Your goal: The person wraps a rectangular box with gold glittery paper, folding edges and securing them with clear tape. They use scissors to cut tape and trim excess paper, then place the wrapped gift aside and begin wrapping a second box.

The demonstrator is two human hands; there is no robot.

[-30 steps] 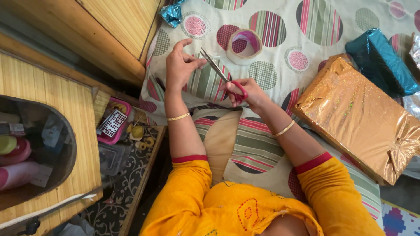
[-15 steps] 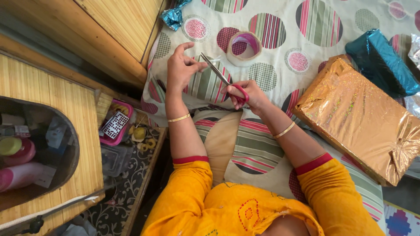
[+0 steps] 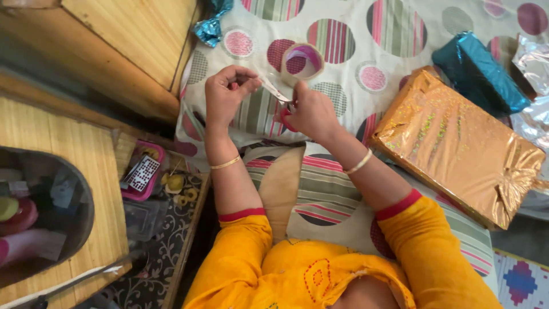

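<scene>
My left hand [image 3: 224, 91] pinches one end of a short strip of clear tape [image 3: 270, 89] above the patterned bedsheet [image 3: 354, 51]. My right hand [image 3: 309, 111] grips red-handled scissors [image 3: 286, 114], mostly hidden under the fingers, and also touches the strip's other end. A roll of clear tape [image 3: 301, 62] lies on the sheet just beyond both hands. A box wrapped in shiny gold paper [image 3: 457, 146] lies to the right of my right forearm.
A parcel in blue foil [image 3: 477, 71] lies beyond the gold box. A scrap of blue foil [image 3: 209, 26] sits near the wooden cabinet [image 3: 126, 40]. On the left are a wooden shelf with bottles [image 3: 23, 217] and a pink tray [image 3: 143, 171] of small items.
My hands have come together. The scissors, earlier pointing up-left with blades visible, are now tucked in my right hand, and a tape strip is stretched between both hands.
</scene>
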